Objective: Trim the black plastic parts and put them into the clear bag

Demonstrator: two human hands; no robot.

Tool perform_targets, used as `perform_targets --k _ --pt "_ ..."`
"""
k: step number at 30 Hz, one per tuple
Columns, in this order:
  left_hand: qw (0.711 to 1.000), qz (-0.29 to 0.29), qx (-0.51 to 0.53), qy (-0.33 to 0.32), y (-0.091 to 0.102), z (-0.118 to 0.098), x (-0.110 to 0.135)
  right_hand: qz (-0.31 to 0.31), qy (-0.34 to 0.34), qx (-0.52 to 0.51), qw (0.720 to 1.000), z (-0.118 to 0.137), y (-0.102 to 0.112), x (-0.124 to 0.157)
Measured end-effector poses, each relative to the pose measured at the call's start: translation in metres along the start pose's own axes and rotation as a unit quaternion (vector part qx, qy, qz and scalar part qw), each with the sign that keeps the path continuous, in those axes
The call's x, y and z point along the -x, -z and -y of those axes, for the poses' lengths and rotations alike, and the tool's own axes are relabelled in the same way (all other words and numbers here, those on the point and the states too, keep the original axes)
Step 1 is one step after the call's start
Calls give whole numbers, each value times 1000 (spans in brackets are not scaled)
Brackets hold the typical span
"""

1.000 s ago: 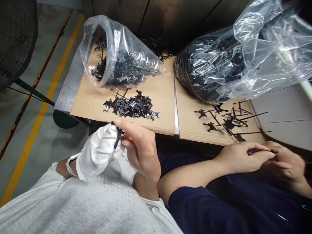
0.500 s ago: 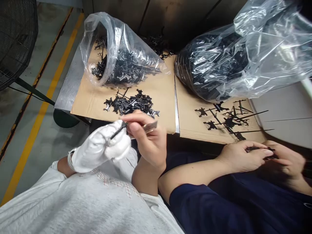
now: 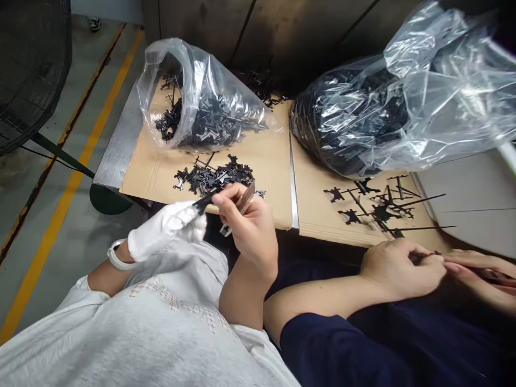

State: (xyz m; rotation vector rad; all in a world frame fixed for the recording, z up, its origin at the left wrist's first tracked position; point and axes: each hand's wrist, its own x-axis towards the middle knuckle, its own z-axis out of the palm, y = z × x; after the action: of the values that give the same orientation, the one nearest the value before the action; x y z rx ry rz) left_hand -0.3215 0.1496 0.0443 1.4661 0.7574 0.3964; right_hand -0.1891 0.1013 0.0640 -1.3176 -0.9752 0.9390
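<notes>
My left hand, in a white glove, is closed on a thin black plastic part held out toward the table edge. My bare right hand is closed round a small metal blade tool, whose tip meets the same black part. Just beyond both hands a loose pile of small black plastic parts lies on a cardboard sheet. An open clear bag with more such parts lies on its side behind the pile.
A co-worker in a dark blue sleeve sits at my right, both hands working a black piece. A big clear bag of black parts and scattered black sprues lie on the right cardboard. A fan guard stands at left.
My hands rose toward the table edge and the black part turned from upright to lying nearly level. The metal tool came into sight in my right hand. The co-worker's hands shifted slightly.
</notes>
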Motion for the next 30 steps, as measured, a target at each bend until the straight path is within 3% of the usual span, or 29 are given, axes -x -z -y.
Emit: perform_targets --k 1,4,6,7,8,10,13,19,25,27,30 --pt "1000 -5 -4 -8 24 7 4 -20 -5 29 999 -6 6 -7" --pt "979 -186 -69 -37 84 19 -10 -84 -27 140 986 -27 22 -34" --pt "931 -308 -190 -48 112 16 -39 -121 -48 235 963 -40 27 -54" --pt "903 -330 -272 -47 122 12 -56 -132 -53 266 953 -46 28 -63" --pt "877 -319 -358 -36 131 7 -74 -141 -56 288 945 -50 29 -70" --pt "838 -240 -489 8 142 0 -107 -149 -57 306 939 -56 29 -78" --pt "818 -154 -549 73 149 -4 -137 -153 -59 322 932 -58 29 -77" --pt "818 -170 -539 106 157 0 -146 -148 -65 318 934 -59 36 -62" --pt "851 -212 -478 57 167 0 -139 -156 -60 293 941 -52 40 -53" --pt "885 -259 -386 4 167 -4 -134 -154 -52 285 945 -45 40 -48" --pt "927 -338 -122 -107 156 -14 -117 -138 -7 249 959 -32 32 -41"
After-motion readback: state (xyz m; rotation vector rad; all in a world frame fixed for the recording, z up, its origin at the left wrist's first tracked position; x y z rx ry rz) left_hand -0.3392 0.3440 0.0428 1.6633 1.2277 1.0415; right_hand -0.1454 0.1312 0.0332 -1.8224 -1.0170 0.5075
